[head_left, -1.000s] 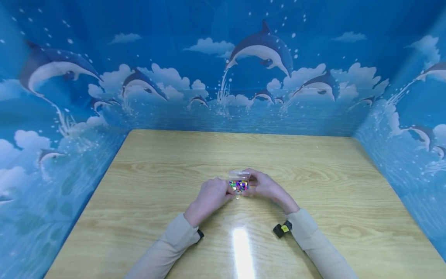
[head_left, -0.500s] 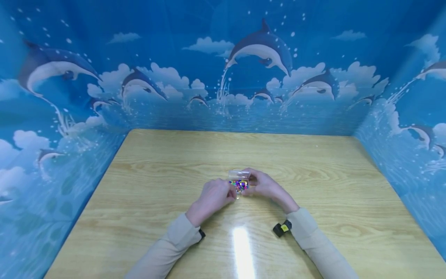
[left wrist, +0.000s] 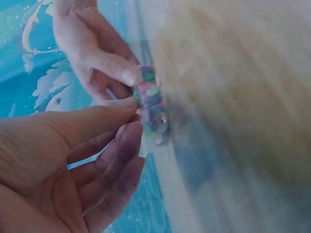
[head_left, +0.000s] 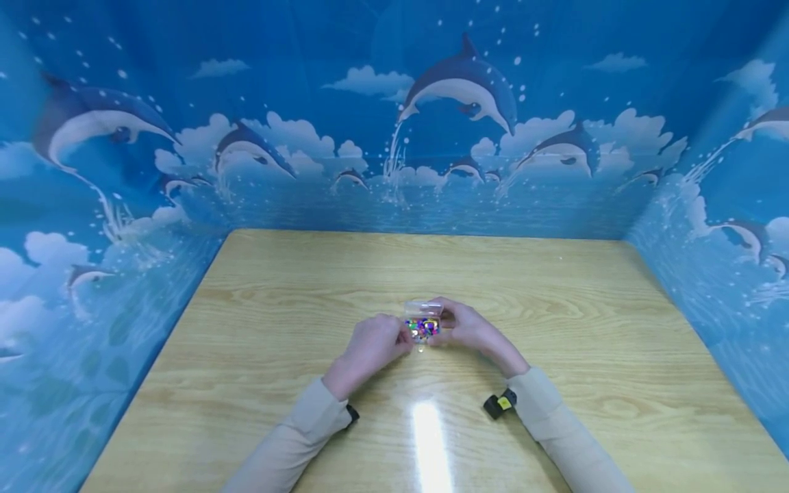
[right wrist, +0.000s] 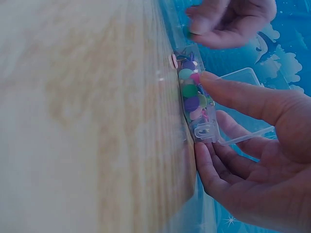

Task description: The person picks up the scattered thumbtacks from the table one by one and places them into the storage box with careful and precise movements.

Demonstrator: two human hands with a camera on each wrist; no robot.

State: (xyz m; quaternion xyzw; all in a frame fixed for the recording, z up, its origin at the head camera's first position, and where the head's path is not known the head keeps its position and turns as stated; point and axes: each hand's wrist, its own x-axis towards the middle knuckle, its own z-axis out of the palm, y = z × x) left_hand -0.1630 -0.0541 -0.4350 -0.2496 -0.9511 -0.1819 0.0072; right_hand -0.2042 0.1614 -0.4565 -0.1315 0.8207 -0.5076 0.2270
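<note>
A small clear plastic box of colourful thumbtacks sits on the table, its hinged lid raised on the far side. My right hand holds the box at its right end, thumb and fingers along its sides. My left hand is at the box's left end, thumb and forefinger together. Between those fingertips, a green thumbtack shows in the right wrist view, partly hidden by the fingers. One pale pink thumbtack lies outside the box, by its near wall.
The wood-grain table has a bright light reflection near its front. Blue dolphin-print cloth stands around the back and sides. A black device with a yellow mark is at the right wrist.
My left hand reaches a little right, over the box's left end, then draws back left with its fingertips together. The right hand and box stay in place.
</note>
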